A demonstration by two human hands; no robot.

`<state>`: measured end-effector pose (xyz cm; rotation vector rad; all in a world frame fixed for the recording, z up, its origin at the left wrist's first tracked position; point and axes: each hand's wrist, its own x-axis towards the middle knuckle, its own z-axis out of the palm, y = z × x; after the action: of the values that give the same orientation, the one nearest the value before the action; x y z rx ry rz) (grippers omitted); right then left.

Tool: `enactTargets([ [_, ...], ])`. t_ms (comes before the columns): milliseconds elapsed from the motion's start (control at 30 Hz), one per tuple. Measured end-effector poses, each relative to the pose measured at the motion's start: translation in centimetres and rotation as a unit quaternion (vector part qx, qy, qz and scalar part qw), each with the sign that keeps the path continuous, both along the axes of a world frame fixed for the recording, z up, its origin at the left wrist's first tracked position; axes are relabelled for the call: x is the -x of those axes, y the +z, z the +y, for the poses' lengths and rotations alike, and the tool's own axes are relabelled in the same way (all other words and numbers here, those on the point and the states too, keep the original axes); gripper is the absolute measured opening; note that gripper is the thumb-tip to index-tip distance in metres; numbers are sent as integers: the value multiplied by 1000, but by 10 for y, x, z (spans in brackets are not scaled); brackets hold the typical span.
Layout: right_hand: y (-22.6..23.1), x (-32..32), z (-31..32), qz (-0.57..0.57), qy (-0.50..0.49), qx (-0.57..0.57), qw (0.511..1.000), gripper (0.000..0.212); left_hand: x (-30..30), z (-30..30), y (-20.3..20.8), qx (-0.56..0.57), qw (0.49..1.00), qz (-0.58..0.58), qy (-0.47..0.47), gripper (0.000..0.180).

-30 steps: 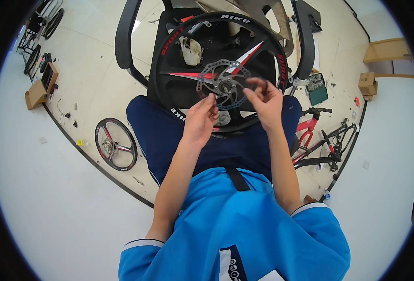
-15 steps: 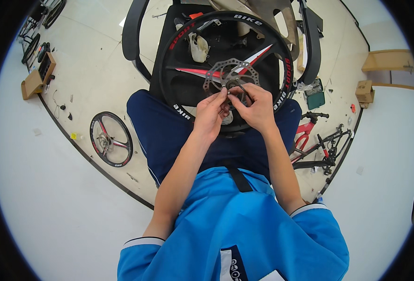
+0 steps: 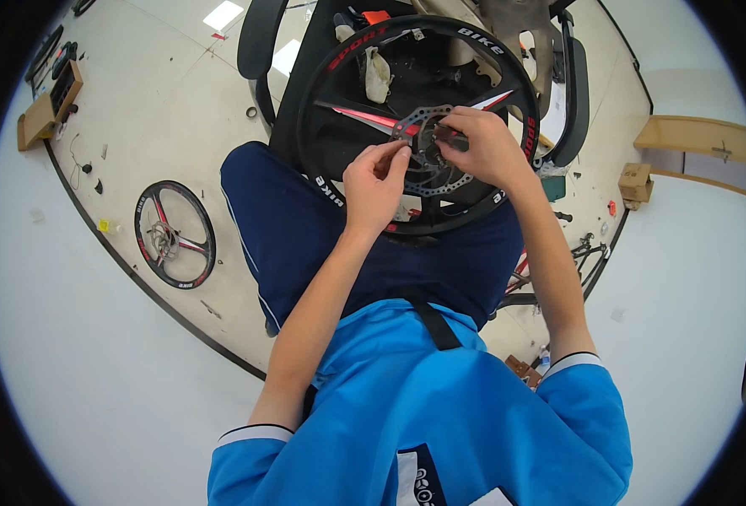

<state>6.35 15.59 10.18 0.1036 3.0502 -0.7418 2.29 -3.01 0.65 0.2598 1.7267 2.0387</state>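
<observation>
A black bicycle wheel with red and white spokes lies flat across a black chair seat and the edge of my lap. On its hub sits a silver disc brake rotor with holes round its rim. My left hand is at the rotor's near left side, thumb and forefinger pinched together; anything between them is too small to make out. At the hub's right, my right hand is closed, its fingertips over the rotor on a thin dark tool that is mostly hidden.
A white glove-like cloth lies on the chair seat, within the wheel. The chair's armrests flank it. A second wheel rests on the floor at left. Bike frame parts and a cardboard box are at right.
My hands have moved apart: the right went up and to the right, the left stays near the rotor's near side. The view has shifted, so the wheel appears slightly farther right.
</observation>
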Motion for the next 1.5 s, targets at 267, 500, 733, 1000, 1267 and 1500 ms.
enactTargets([
  [267,-5,9,-3,-35,69,-22,997,21,-1,14,-2,79,955,285,22,17],
  [500,-6,3,2,-22,34,26,999,17,5,19,-5,96,933,346,26,12],
  [733,-13,-5,5,-24,1,70,997,15,3,21,-3,114,932,343,21,11],
  [1000,-10,-2,1,-50,-63,93,992,15,0,25,-9,111,924,363,49,11],
  [1267,-10,-2,-2,-65,-137,105,983,19,4,32,-13,149,870,464,81,14],
  [1500,-19,-11,1,-26,-186,131,973,22,14,33,-19,138,830,534,82,15],
])
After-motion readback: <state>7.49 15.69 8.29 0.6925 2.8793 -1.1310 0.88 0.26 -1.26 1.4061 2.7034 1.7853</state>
